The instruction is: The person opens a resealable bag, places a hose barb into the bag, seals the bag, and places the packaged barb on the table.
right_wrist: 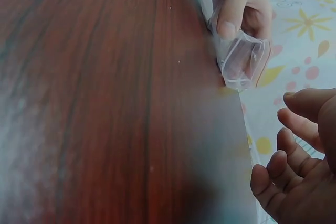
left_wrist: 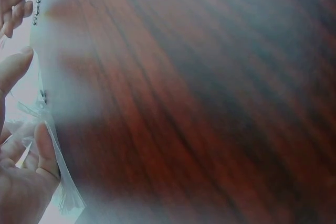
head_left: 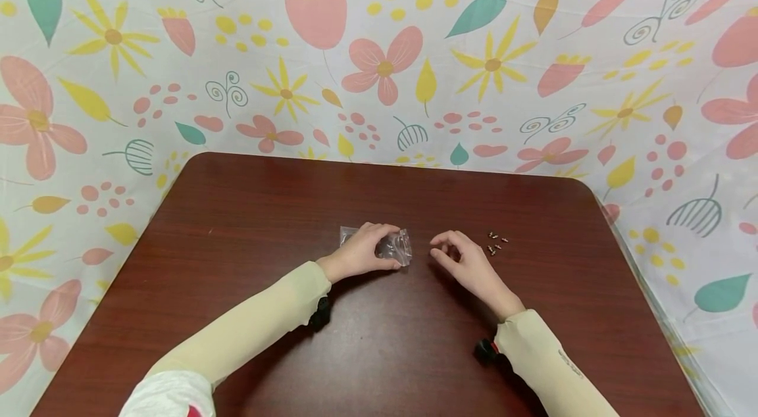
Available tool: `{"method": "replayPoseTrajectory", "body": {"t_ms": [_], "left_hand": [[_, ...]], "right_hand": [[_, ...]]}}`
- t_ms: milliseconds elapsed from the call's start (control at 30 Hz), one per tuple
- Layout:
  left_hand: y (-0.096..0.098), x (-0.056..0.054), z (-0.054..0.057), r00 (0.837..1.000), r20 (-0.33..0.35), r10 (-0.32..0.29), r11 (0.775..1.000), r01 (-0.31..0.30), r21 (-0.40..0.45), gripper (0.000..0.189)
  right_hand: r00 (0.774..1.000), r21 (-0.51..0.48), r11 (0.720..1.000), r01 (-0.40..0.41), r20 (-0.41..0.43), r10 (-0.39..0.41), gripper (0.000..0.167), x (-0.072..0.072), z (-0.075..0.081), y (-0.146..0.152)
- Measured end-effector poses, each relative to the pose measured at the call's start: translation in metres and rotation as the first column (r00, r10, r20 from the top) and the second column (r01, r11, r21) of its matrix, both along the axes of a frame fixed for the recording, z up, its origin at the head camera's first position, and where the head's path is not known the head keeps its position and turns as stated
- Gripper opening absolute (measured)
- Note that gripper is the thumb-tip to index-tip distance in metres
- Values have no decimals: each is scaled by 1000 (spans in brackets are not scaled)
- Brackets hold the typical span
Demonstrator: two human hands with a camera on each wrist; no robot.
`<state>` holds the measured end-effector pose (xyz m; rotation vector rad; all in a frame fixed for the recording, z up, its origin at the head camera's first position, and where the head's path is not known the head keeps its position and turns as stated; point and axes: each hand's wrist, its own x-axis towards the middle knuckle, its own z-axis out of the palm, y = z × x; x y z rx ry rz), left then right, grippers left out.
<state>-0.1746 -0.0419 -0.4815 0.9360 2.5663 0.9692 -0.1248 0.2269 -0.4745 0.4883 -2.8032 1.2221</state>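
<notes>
A small clear zip bag lies around mid-table, with my left hand on it. That hand grips the bag with thumb and fingers spread apart at its two edges. In the right wrist view the bag's mouth gapes toward my right hand. A few tiny bits show inside the plastic. My right hand hovers just right of the bag, its fingers loosely bent and holding nothing. Several small metal pieces, screw-like, lie on the table beyond it to the right.
The dark wood-grain table has rounded far corners. Behind it and along both sides hangs a white cloth printed with flowers and leaves. Black wrist cameras sit under both sleeves, close to the tabletop.
</notes>
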Motion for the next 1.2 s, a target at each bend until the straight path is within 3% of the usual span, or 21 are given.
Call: {"method": "replayPoseTrajectory", "body": {"t_ms": [367, 1200], "left_hand": [[0, 0, -1, 1000, -9, 0, 1000, 0, 2, 70], [-1, -1, -1, 999, 31, 9, 1000, -10, 16, 74]], "right_hand": [[999, -26, 999, 20, -30, -21, 15, 6, 1, 15], [981, -3, 984, 178, -74, -178, 16, 15, 10, 78]]}}
